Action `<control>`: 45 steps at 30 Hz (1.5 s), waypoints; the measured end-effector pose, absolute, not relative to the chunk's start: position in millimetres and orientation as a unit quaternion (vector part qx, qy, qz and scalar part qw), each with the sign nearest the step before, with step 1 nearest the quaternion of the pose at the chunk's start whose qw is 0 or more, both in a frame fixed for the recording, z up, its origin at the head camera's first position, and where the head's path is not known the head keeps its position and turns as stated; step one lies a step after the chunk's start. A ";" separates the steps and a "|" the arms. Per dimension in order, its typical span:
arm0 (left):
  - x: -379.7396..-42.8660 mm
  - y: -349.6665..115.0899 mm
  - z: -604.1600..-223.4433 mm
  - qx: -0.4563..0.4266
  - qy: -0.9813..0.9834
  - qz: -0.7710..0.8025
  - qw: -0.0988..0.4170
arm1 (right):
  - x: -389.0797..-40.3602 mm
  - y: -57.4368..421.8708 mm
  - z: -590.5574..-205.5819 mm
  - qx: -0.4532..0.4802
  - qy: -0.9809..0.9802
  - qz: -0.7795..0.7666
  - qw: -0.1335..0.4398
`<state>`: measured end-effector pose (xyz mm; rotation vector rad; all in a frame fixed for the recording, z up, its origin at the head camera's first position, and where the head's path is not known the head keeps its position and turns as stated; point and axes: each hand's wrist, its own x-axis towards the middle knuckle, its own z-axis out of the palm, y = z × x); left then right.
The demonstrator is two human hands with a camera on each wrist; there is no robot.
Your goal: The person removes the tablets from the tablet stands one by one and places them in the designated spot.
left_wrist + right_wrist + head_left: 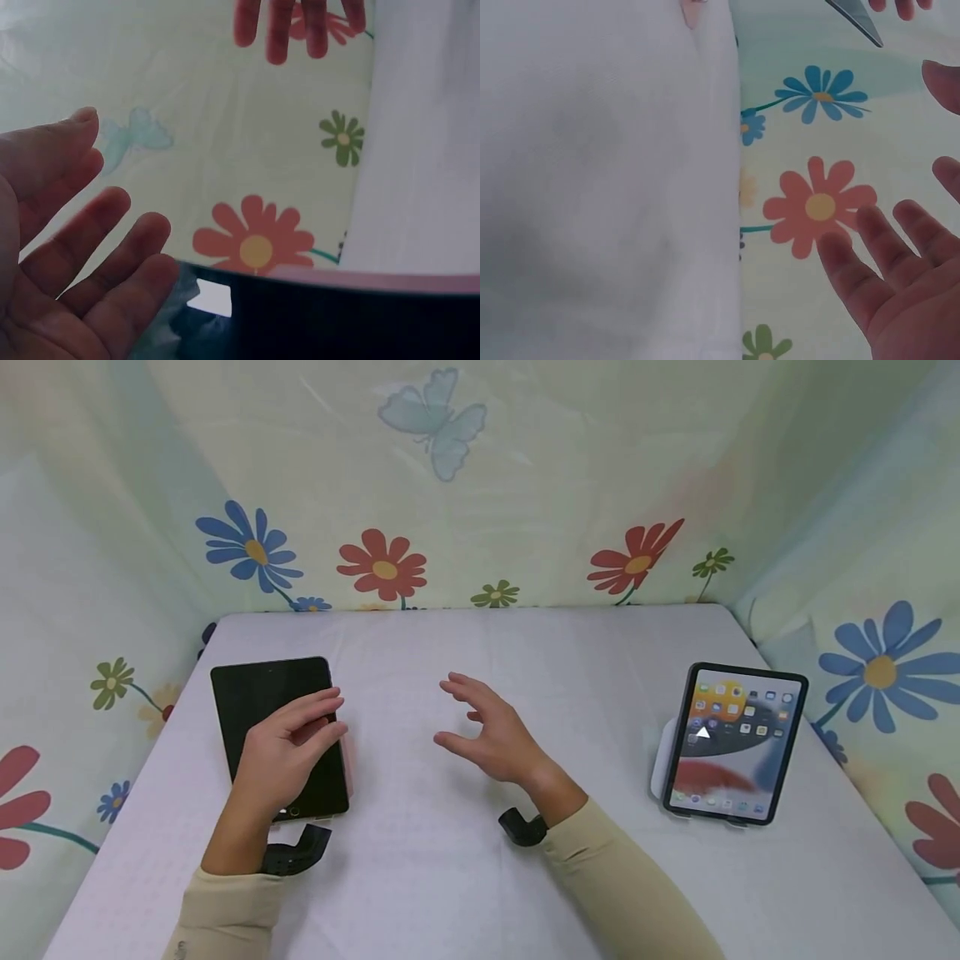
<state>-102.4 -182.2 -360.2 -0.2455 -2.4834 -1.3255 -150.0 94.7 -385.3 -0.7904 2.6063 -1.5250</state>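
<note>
In the head view a dark-screened tablet (255, 693) leans on a pinkish stand at the left of the table. My left hand (281, 752) overlaps its face, fingers relaxed and pointing right, holding nothing. The left wrist view shows the same hand (90, 262) with its fingers spread beside the tablet's dark screen (360, 322). Over the middle of the table is my right hand (495, 731), thumb apart from the fingers and nothing between them. Its loosely spread fingers (877, 247) also show in the right wrist view.
A second tablet (738, 743), its screen lit with app icons, leans on a white stand (663, 760) at the right. White cloth covers the table (420, 877). Flower-printed curtains (525, 485) enclose the back and sides. Each wrist carries a black camera mount (522, 827).
</note>
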 end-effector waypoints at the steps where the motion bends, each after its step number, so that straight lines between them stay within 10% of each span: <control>1: -102.2 -184.6 -360.0 -0.083 -0.867 -0.464 0.160 | -150.9 93.6 -384.5 -0.252 0.836 -0.487 0.010; 24: -104.9 -241.8 -358.9 0.078 -0.863 -0.456 0.202 | -171.5 63.7 -374.1 -0.272 0.819 -0.502 0.051; 45: -121.2 -281.9 -371.5 0.162 -0.855 -0.474 0.135 | -182.4 40.8 -369.1 -0.285 0.821 -0.486 0.094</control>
